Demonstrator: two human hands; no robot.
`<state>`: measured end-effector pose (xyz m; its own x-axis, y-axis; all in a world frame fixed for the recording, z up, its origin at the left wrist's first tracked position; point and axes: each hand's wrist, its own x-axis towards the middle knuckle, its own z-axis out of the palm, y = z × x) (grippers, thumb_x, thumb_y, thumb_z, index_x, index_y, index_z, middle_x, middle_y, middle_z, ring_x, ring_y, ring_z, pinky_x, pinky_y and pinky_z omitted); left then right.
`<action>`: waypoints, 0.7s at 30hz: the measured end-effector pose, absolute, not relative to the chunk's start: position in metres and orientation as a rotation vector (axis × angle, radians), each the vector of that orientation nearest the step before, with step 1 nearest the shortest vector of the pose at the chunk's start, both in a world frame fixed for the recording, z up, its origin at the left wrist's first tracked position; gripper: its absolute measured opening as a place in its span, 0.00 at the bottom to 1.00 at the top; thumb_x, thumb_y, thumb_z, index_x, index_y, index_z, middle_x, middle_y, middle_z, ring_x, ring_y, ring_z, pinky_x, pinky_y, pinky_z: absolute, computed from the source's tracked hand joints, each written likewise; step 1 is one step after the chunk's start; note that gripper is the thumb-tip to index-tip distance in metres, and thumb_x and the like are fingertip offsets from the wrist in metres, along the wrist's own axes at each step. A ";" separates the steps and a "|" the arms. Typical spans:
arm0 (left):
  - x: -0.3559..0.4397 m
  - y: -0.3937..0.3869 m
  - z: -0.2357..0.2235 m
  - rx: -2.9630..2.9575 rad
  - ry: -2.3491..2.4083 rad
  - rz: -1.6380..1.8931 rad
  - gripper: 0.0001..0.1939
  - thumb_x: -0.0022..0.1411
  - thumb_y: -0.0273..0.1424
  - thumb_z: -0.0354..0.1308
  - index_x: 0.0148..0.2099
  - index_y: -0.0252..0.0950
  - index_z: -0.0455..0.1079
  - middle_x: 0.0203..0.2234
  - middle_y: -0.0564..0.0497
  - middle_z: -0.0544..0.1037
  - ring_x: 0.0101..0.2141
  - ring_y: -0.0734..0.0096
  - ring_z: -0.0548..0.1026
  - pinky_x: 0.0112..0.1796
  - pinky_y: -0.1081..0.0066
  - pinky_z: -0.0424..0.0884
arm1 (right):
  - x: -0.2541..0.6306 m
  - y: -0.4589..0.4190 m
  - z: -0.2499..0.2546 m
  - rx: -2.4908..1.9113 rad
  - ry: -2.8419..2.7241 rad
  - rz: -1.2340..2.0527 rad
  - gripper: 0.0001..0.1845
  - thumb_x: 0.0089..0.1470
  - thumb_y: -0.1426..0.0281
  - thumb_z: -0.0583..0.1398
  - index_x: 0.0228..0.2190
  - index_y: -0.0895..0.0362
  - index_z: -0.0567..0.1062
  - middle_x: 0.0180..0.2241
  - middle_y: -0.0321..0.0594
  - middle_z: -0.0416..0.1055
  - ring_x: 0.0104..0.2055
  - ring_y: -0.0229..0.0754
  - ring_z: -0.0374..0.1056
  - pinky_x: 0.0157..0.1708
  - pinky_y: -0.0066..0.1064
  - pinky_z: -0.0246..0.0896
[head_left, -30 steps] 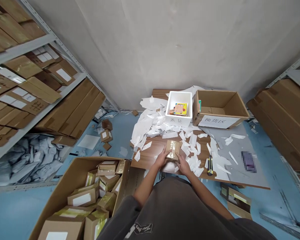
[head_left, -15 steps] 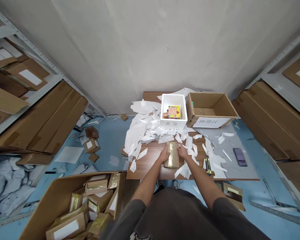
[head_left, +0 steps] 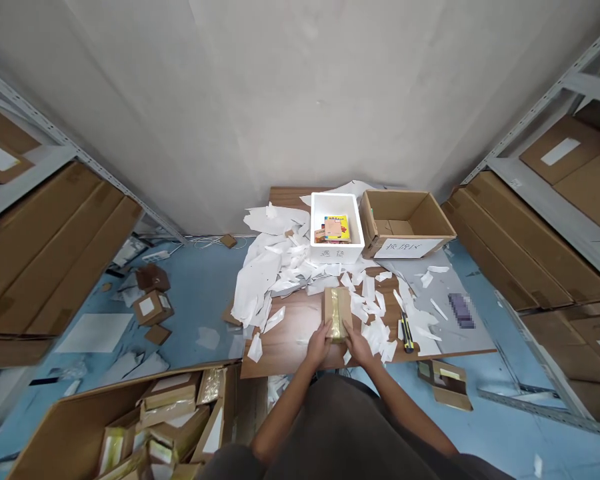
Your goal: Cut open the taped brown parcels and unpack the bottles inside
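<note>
A small brown cardboard box (head_left: 345,303) with a shiny strip of tape down its length is at the front of the wooden table (head_left: 295,340). My left hand (head_left: 320,341) grips its near left corner, and my right hand (head_left: 358,344) grips the near right corner. Torn white paper (head_left: 377,337) lies close to my right hand. Farther right is a yellow and black box cutter (head_left: 407,332). Behind the small box stands a white foam box (head_left: 337,253) with colourful booklets or packs (head_left: 337,229) inside.
An open cardboard carton (head_left: 405,248) with a handwritten label stands beside the foam box. Paper scraps (head_left: 260,280) heap on the table's left. A large carton of parcels (head_left: 55,427) is at lower left. Shelves with long boxes (head_left: 55,247) flank both sides. A blurred purple object (head_left: 461,311) lies right.
Both my hands have slid from the box's sides to its near corners, closer to my body. The whole view has shifted slightly with my head.
</note>
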<state>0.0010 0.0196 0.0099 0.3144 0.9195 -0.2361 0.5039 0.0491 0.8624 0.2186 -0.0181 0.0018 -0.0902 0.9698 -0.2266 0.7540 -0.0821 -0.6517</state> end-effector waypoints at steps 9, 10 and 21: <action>0.038 0.123 0.061 1.591 1.527 0.416 0.39 0.77 0.44 0.54 0.82 0.36 0.51 0.65 0.35 0.77 0.62 0.46 0.77 0.60 0.58 0.70 | 0.239 0.113 0.094 -2.239 -1.869 0.815 0.29 0.77 0.64 0.49 0.73 0.53 0.67 0.52 0.50 0.84 0.52 0.54 0.81 0.52 0.38 0.70; 0.042 0.129 0.060 1.544 1.541 0.395 0.39 0.78 0.44 0.53 0.82 0.35 0.50 0.67 0.34 0.75 0.64 0.46 0.75 0.61 0.57 0.69 | 0.239 0.117 0.094 -2.266 -1.851 0.860 0.30 0.77 0.64 0.49 0.74 0.53 0.64 0.52 0.51 0.84 0.52 0.54 0.81 0.52 0.38 0.70; 0.026 0.062 0.031 1.755 1.313 0.629 0.42 0.57 0.24 0.63 0.74 0.38 0.68 0.73 0.40 0.67 0.71 0.48 0.66 0.70 0.50 0.64 | 0.251 0.027 0.047 -1.772 -1.907 0.947 0.40 0.62 0.74 0.58 0.74 0.52 0.65 0.70 0.46 0.70 0.68 0.52 0.71 0.66 0.44 0.66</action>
<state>0.0258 0.0618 0.0308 0.3268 0.9411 -0.0865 0.5223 -0.1036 0.8464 0.2510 0.0270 0.0470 -0.1411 0.9748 -0.1725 0.7264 -0.0165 -0.6871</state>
